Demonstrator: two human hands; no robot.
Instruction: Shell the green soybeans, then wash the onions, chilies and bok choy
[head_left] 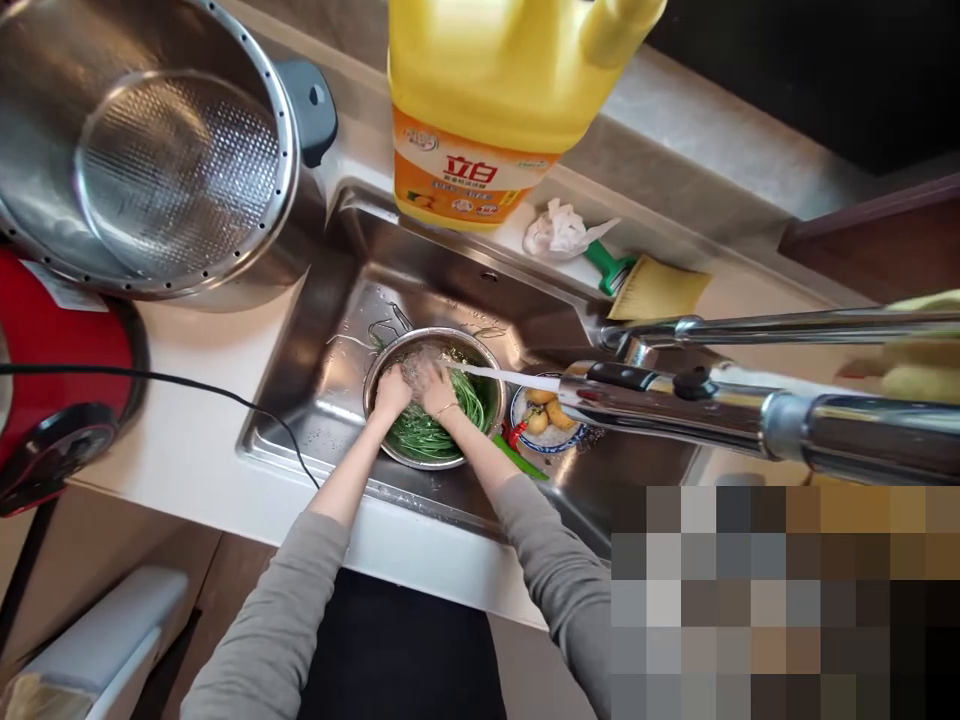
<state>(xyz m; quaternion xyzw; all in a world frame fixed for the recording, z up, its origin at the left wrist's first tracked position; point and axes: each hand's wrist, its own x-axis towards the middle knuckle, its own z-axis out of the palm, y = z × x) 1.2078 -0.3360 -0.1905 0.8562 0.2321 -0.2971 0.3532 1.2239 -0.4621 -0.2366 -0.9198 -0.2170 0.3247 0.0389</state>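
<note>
Both my hands are in a round metal bowl [369, 395] of long thin greens [420, 438] and water, inside the sink. My left hand [394, 392] is at the bowl's left side with its fingers curled; what lies in them is hidden by splashing water. Close to its right, my right hand [433, 388] dips into the water, its fingers blurred by the splash. A water stream [517, 378] runs from the faucet [637, 400] onto the hands. A few loose green strands lie in the sink behind the bowl.
Right of the bowl in the sink [300, 400] are a blue-and-white plate [559, 438] of small round yellowish vegetables, red chilies and a long green pepper [521, 458]. A large steel pot [281, 200], a yellow detergent jug [480, 110] and a yellow cloth [660, 287] stand around the sink. A black cord [202, 388] crosses the left counter.
</note>
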